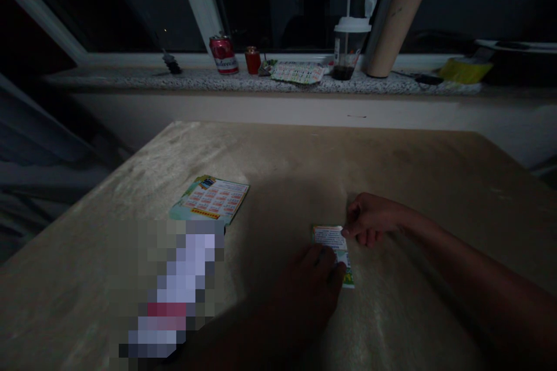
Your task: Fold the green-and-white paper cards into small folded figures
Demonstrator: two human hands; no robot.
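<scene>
While the left hand (317, 278) lay unclenched over the card (329, 236), seemingly steadying it, the right hand (369, 215) met its corner, pinch unclear; the next move likely needed firm bracing.

The red can (224, 55) reads "Budweiser" (the lettering's ends curve away).

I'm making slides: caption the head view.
Left hand and right hand touch a rectangular white-green printed card on a beige table.

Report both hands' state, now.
Left hand: resting over the printed card; grip cannot be told.
Right hand: partly curled at the card's upper right corner; whether it pinches cannot be told.
</scene>
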